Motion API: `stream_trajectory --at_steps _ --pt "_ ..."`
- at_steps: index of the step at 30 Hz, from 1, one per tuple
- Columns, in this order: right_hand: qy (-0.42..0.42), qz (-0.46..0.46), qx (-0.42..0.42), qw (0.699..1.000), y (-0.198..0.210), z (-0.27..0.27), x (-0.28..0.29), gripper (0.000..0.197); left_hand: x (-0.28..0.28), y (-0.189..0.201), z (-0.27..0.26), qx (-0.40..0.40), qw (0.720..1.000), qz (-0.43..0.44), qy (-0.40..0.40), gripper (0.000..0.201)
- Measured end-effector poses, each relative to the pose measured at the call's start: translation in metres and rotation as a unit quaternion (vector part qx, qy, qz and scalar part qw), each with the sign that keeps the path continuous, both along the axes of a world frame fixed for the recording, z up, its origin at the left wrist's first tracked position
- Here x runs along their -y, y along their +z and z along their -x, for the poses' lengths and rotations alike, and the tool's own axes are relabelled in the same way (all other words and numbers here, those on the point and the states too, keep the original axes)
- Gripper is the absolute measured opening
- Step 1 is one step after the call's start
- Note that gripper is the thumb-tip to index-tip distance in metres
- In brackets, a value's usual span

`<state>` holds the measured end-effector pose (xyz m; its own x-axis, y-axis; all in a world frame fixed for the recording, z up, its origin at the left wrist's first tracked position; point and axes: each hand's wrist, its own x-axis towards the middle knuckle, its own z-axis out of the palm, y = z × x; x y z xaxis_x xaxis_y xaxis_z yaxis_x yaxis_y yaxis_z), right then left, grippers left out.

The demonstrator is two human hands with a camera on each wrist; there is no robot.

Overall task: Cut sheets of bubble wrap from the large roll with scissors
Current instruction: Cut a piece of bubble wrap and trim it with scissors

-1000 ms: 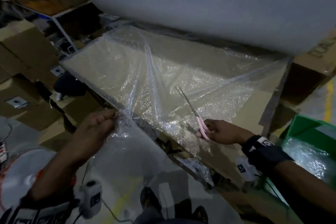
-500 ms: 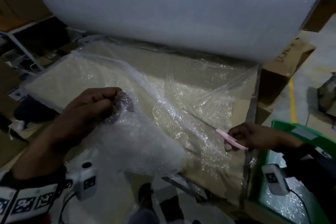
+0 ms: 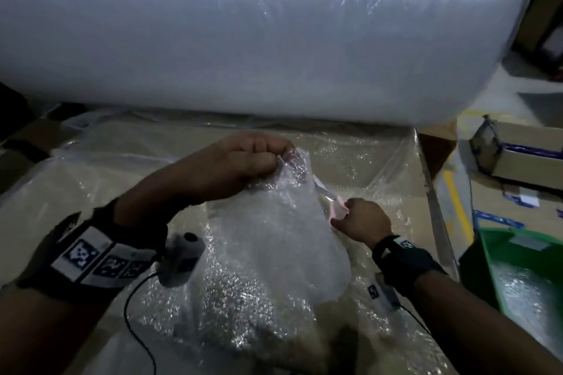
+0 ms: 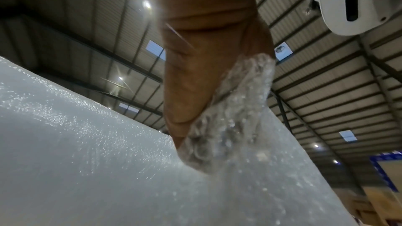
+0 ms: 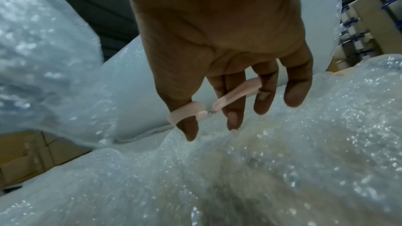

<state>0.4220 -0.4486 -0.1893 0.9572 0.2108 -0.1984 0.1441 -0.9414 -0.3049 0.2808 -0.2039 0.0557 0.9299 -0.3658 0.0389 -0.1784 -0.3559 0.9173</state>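
The large roll of bubble wrap (image 3: 243, 30) fills the top of the head view. A sheet (image 3: 350, 161) runs from it across a cardboard table. My left hand (image 3: 243, 161) grips a bunched, hanging piece of bubble wrap (image 3: 268, 246) by its upper corner; the left wrist view shows the wad (image 4: 234, 109) pressed in my fist (image 4: 206, 68). My right hand (image 3: 359, 219) holds pink-handled scissors (image 3: 335, 207), thumb and fingers through the loops (image 5: 237, 95), blades pointing up-left toward the gripped corner. In the right wrist view, my right hand (image 5: 228, 75) hovers just above the sheet (image 5: 282, 161).
A green bin (image 3: 524, 271) holding bubble wrap stands at the right, beside the table's edge. Cardboard boxes (image 3: 524, 149) sit on the floor at the far right, past a yellow floor line (image 3: 457, 201). More cardboard lies to the left.
My left hand has carried the bunched wrap up and right, toward the roll. My right hand has brought the scissors in from the table's right edge, close to the left hand.
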Motion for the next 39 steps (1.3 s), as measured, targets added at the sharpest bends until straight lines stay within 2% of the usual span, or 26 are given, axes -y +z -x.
stream_trajectory --at_steps 4,9,12,14,16,19,22,24,26,29,30,33,39 --pt "-0.039 0.066 0.007 0.997 -0.010 0.000 -0.011 0.044 -0.027 -0.011 -0.024 -0.006 0.997 -0.064 -0.036 0.026" --pt "-0.043 0.134 0.015 0.990 -0.006 0.014 -0.010 0.055 -0.032 -0.013 -0.037 -0.021 0.987 -0.102 -0.121 0.043" --pt "-0.043 0.131 0.038 0.990 -0.008 0.020 -0.010 0.059 -0.026 -0.009 -0.041 -0.014 0.987 -0.093 -0.133 0.047" --pt "-0.032 0.110 0.040 0.993 -0.011 0.021 -0.009 0.060 -0.026 -0.009 -0.044 -0.015 0.990 -0.053 -0.132 0.045" --pt "-0.029 0.087 0.032 0.995 -0.005 0.025 -0.010 0.050 -0.031 -0.015 -0.044 -0.015 0.996 0.005 -0.083 0.045" --pt "-0.037 0.080 0.022 0.996 0.000 0.029 -0.006 0.027 -0.050 -0.052 -0.039 -0.032 0.994 0.065 0.080 0.040" --pt "-0.064 0.061 0.005 0.996 -0.003 0.030 0.002 0.028 -0.072 -0.117 -0.022 -0.089 0.971 0.084 0.208 0.045" --pt "-0.065 0.074 0.006 0.995 -0.004 0.029 0.000 0.029 -0.079 -0.158 -0.005 -0.148 0.952 0.077 0.257 0.048" --pt "-0.048 0.133 0.007 0.990 -0.002 0.031 -0.005 0.026 -0.081 -0.193 0.013 -0.194 0.931 0.064 0.301 0.046" --pt "-0.014 0.171 0.041 0.984 0.004 0.032 -0.011 0.015 -0.091 -0.240 0.035 -0.216 0.905 0.065 0.362 0.044" --pt "-0.006 0.160 0.064 0.985 0.003 0.032 -0.013 0.019 -0.097 -0.253 0.041 -0.223 0.895 0.062 0.382 0.041" --pt "0.001 0.117 0.110 0.987 -0.008 0.030 -0.014 0.041 -0.115 -0.277 0.057 -0.257 0.871 0.065 0.413 0.033" --pt "0.039 0.126 0.136 0.982 -0.028 0.031 -0.006 0.050 -0.125 -0.268 0.068 -0.268 0.828 0.130 0.474 0.036"
